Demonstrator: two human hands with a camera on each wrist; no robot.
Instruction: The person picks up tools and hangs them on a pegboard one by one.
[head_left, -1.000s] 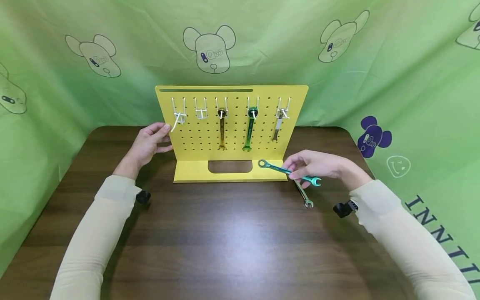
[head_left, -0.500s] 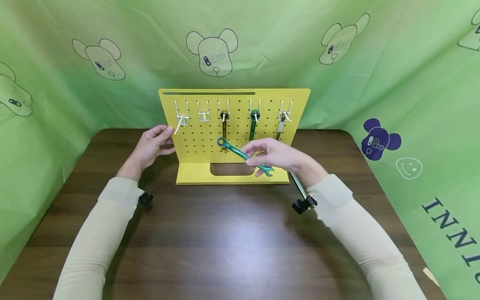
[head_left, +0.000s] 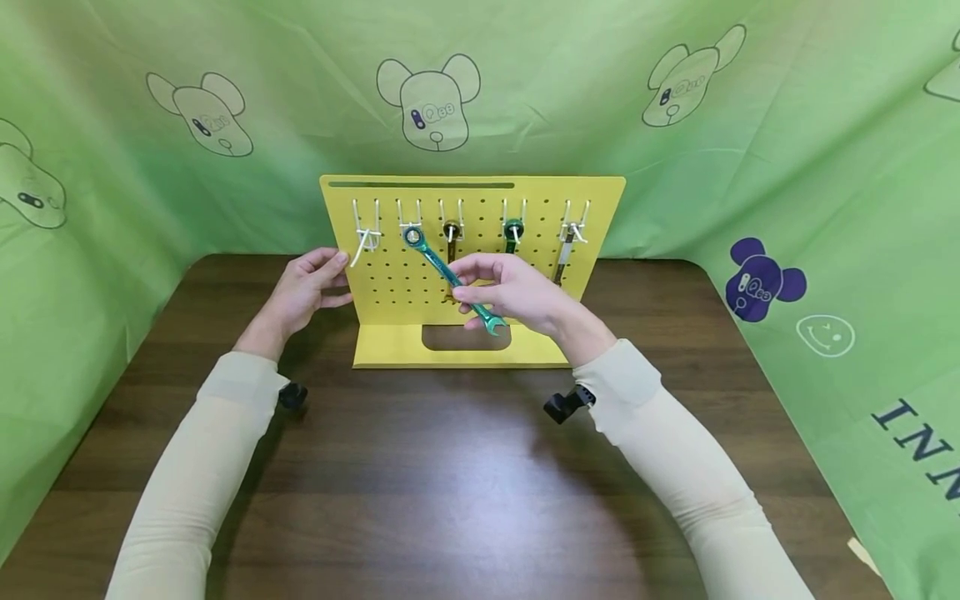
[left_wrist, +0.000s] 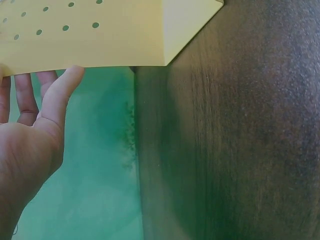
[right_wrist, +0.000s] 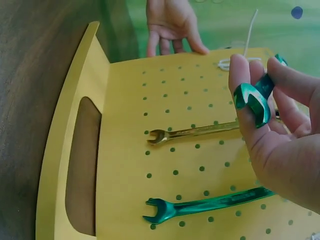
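My right hand (head_left: 502, 287) pinches a teal combination wrench (head_left: 446, 271) by the middle of its shaft, tilted. Its ring end overlaps the second hook from the left on the yellow pegboard (head_left: 393, 287) in the head view. The open jaw end (right_wrist: 255, 102) points toward the camera in the right wrist view. My left hand (head_left: 300, 287) grips the board's left edge, thumb at the front and other fingers reaching behind. A gold wrench (right_wrist: 200, 131) and a green wrench (right_wrist: 215, 202) hang on the board, partly hidden by my right hand.
At the far right of the board hangs a short silver wrench (head_left: 564, 258). The leftmost white hook (head_left: 365, 240) carries no wrench and sticks out forward. The board's foot (head_left: 390, 354) with its cut-out stands on the dark wooden table (head_left: 420, 483). Green cloth (head_left: 525, 100) closes off the back.
My right hand has carried the teal wrench left and up from beside the board's lower right corner to the second hook. The left hand stays at the board's edge.
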